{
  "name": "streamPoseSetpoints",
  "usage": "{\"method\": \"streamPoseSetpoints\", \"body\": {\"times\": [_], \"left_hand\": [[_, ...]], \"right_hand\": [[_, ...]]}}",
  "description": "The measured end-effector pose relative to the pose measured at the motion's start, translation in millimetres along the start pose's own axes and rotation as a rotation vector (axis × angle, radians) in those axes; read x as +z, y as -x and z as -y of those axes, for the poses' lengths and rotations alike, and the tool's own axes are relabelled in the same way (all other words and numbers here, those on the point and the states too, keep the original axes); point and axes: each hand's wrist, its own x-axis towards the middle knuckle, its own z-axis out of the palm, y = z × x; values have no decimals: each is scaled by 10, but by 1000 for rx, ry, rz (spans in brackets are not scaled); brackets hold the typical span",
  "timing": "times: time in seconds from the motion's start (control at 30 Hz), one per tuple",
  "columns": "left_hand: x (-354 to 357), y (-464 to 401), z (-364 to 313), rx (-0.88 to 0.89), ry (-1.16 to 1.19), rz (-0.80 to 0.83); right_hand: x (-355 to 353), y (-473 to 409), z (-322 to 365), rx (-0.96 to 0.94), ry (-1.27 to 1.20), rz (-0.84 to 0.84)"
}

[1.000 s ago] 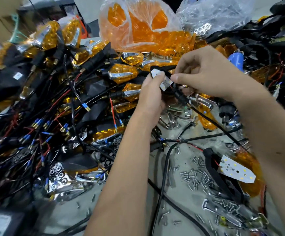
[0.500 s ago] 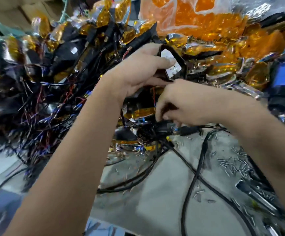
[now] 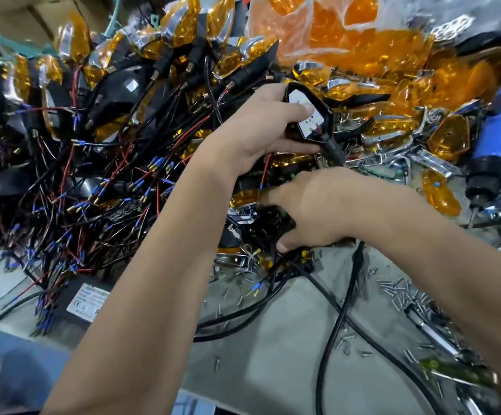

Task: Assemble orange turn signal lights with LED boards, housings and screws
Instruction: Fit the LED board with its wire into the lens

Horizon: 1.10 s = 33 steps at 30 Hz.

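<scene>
Left hand (image 3: 261, 130) grips a black housing (image 3: 322, 127) at upper centre of the frame, thumb pressing the white LED board (image 3: 304, 115) seated inside. Right hand (image 3: 312, 211), just below, reaches among black parts; its grip cannot be told. Screws (image 3: 399, 292) lie scattered at lower right.

a white label (image 3: 91, 301) on a black box shows a "ce" mark; the rest is blurred.

Two hands — one black housing (image 3: 318, 127) held, one LED board (image 3: 306, 115) inside — screws (image 3: 402, 292) uncountable.
</scene>
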Motion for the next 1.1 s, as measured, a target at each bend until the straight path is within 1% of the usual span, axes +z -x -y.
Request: {"method": "streamPoseSetpoints", "body": {"times": [0.17, 0.23, 0.33, 0.4, 0.5, 0.57, 0.67, 0.77, 0.8, 0.9, 0.97, 1.03, 1.1], "left_hand": [[20, -18, -3, 1, 21, -9], [20, -15, 4, 1, 27, -4], [12, -19, 21, 11, 34, 5], [14, -33, 30, 17, 40, -1], [41, -70, 44, 24, 41, -32], [79, -108, 51, 31, 31, -75], [146, -158, 39, 51, -11, -146], [239, -217, -38, -2, 32, -217], [293, -238, -82, -15, 50, -244], [522, -301, -227, -9, 128, -309], [772, -362, -321, 10, 149, -331], [1090, -392, -388, 26, 191, -322], [1411, -403, -350, -4, 229, -318]], "right_hand": [[-86, 41, -96, 21, -44, 87], [-87, 43, -112, -6, -44, 75], [-18, 6, -157, -104, -83, -38], [52, -11, -233, -178, -149, -131], [138, 17, -391, -288, -378, -272], [172, 56, -512, -321, -557, -390], [170, 153, -802, -269, -687, -670], [166, 326, -1153, -169, -712, -789], [174, 395, -1253, -157, -772, -850], [221, 576, -1504, -141, -1126, -1024], [262, 646, -1666, -72, -1222, -1065], [304, 687, -1840, 0, -1260, -1070], [353, 695, -1999, 85, -1270, -1065]]}}
